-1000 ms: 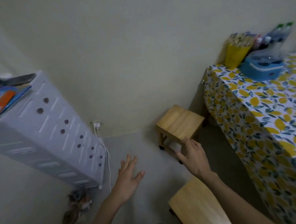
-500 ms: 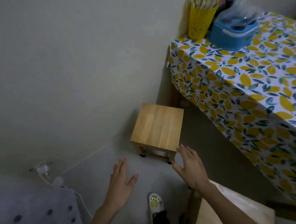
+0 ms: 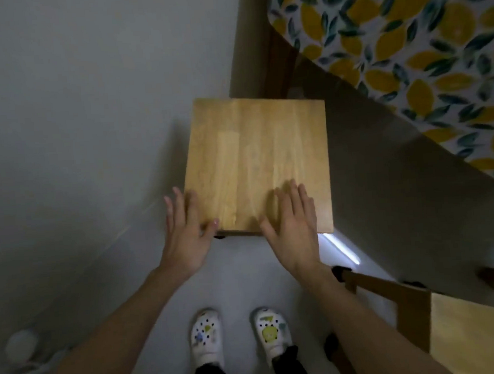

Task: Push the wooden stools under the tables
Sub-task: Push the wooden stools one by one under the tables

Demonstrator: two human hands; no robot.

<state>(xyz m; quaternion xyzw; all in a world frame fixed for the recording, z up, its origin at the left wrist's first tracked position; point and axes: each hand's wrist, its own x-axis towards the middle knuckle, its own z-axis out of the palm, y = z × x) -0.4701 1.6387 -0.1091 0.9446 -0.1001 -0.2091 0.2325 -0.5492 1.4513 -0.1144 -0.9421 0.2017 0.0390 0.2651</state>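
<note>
Two wooden stools show. The nearer stool (image 3: 257,163) stands on the grey floor (image 3: 237,280) directly in front of the person, its square seat seen from above. The seat has no clear long axis; its wood grain runs away from the person, toward the wall (image 3: 89,81). Its far right corner lies just beside the dark wooden leg (image 3: 280,57) of the counter, and the whole seat sits outside the edge of the lemon-print cloth (image 3: 423,60) that covers the one counter in view. The second stool (image 3: 474,334) is at the lower right, cut off by the frame edge, well apart from the first.

Two hands are in view. The left hand (image 3: 185,237) is spread open at the near left corner of the seat, fingers along the left edge, thumb on top. The right hand (image 3: 294,227) lies flat and open, palm down, on the near right part of the seat. Neither is curled around anything.

Two white clogs (image 3: 207,336) with coloured charms stand side by side below the hands.
</note>
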